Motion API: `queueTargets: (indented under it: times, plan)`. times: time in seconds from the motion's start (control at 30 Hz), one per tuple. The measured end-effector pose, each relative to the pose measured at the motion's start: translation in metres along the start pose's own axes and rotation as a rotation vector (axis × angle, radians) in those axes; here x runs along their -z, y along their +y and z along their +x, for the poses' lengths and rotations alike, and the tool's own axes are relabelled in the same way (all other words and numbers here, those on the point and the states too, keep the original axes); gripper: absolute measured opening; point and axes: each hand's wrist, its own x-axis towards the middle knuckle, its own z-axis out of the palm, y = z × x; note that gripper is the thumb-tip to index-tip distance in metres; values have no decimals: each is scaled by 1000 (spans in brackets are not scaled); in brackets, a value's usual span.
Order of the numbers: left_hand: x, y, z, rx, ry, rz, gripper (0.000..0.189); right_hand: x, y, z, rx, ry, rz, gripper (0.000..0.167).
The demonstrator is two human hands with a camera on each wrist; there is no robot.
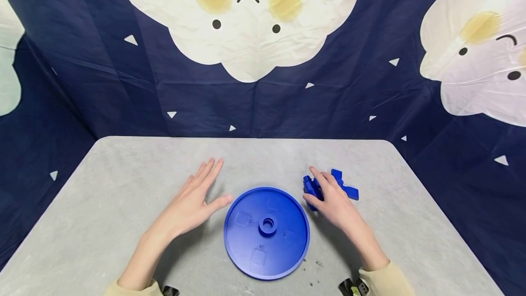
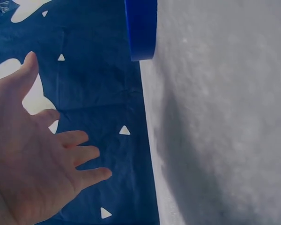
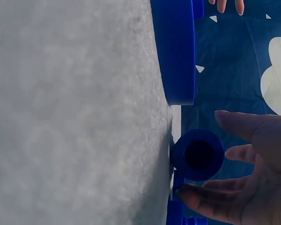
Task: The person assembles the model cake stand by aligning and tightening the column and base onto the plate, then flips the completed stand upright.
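Observation:
A round blue plastic disc [image 1: 259, 259] with a raised rim and a hollow central hub lies flat on the table. My left hand [image 1: 191, 204] hovers at its left, fingers straight and thumb spread towards the rim, holding nothing. To the right of the disc, my right hand [image 1: 334, 200] reaches over a short blue tube [image 1: 311, 187]. In the right wrist view the tube [image 3: 178, 154] shows its dark open end; thumb and fingers spread around it without a visible grip. A blue piece with flat arms [image 1: 350, 192] lies beyond that hand, partly hidden by it.
The grey table [image 1: 135, 168] has rounded far corners. Dark blue cloth [image 1: 197, 99] with white clouds and triangles hangs behind and at both sides. Small dark specks [image 1: 318, 263] lie on the table near the disc's lower right.

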Motion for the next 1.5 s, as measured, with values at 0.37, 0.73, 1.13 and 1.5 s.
queueTargets:
  times: [0.37,0.73,1.13,1.5]
  plan:
    - [1,9,-7,6,-75,-24,93,-5,-1,3,-10,-48,-78,70]
    - [1,12,-14,-18,-145,-19,96,-4,-1,1,8,-45,-103,67]
    - [1,16,-18,-20,-244,-31,99,4,-4,-1,8,5,-70,52]
    - [-1,23,-23,-7,-287,-34,100,14,-7,-6,-46,36,-7,50]
